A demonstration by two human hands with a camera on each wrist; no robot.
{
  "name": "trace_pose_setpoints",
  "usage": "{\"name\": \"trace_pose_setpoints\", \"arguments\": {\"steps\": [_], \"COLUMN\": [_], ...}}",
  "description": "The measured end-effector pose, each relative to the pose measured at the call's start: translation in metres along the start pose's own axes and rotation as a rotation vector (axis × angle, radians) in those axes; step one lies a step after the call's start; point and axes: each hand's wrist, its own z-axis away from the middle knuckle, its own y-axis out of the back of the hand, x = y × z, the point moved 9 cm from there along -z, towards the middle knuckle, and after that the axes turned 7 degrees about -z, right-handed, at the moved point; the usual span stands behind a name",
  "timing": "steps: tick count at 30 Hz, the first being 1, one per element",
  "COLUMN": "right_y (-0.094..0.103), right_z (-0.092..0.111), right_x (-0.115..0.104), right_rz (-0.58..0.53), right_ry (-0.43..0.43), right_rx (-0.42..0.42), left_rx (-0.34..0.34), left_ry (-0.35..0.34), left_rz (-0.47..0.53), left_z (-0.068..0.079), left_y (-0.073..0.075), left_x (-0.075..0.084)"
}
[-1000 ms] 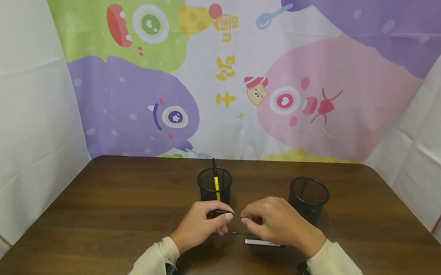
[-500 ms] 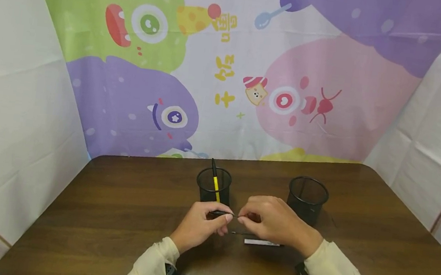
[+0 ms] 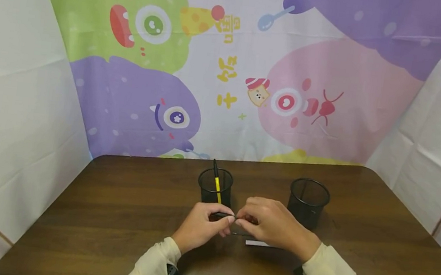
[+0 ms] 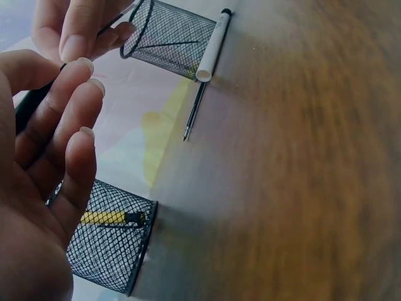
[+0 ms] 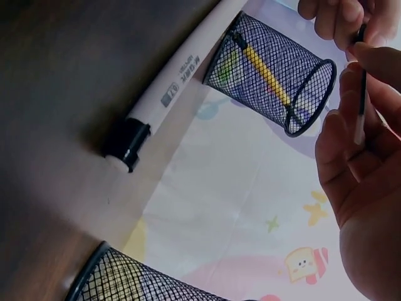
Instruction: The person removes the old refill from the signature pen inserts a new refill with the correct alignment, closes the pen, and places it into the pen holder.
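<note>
My left hand (image 3: 204, 224) pinches a slim black pen part (image 3: 220, 214) between thumb and fingers. Right against its fingertips, my right hand (image 3: 276, 221) pinches a thin pen refill (image 5: 361, 100), dark with a clear tail end in the right wrist view. The refill's front end meets the black part and is hidden by the fingers. Below the hands lies a white pen barrel (image 4: 214, 47) with a black end and small print (image 5: 182, 78). Beside it on the table is a second refill (image 4: 195, 110), its metal tip showing.
Behind the left hand stands a black mesh pen cup (image 3: 202, 194) with a yellow-and-black pen (image 3: 217, 183) leaning in it. Another mesh cup (image 3: 306, 206) stands behind the right hand. A cartoon-print cloth (image 3: 221, 133) hangs at the back edge of the brown table (image 3: 113, 216).
My right hand has edged left to the left fingertips, and the length of refill showing between the hands has shrunk. The left hand stays nearly in place.
</note>
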Motion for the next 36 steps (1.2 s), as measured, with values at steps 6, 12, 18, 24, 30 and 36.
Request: {"name": "trace_pose_setpoints", "arguments": {"steps": [6, 12, 18, 24, 30, 36], "right_y": [-0.001, -0.001, -0.001, -0.002, 0.0, -0.002], "right_z": [-0.002, -0.002, -0.002, 0.001, 0.006, 0.008], "right_x": [-0.003, -0.003, -0.002, 0.008, 0.02, 0.029], "right_rz": [0.024, 0.02, 0.013, -0.007, -0.054, -0.186], "right_ry": [0.026, 0.005, -0.021, -0.093, -0.178, -0.24], "right_rx": [0.027, 0.034, 0.009, -0.047, -0.083, -0.095], "left_rx": [-0.01, -0.023, -0.019, -0.013, 0.001, 0.018], "left_ry": [-0.004, 0.005, 0.006, 0.015, 0.001, -0.006], "left_rz": [0.012, 0.015, 0.013, 0.016, 0.036, 0.052], "left_z": [0.0, 0.001, 0.001, 0.001, 0.001, 0.0], "left_y": [0.001, 0.0, 0.0, 0.0, 0.002, 0.006], "left_x": [0.001, 0.002, 0.002, 0.001, 0.002, 0.001]}}
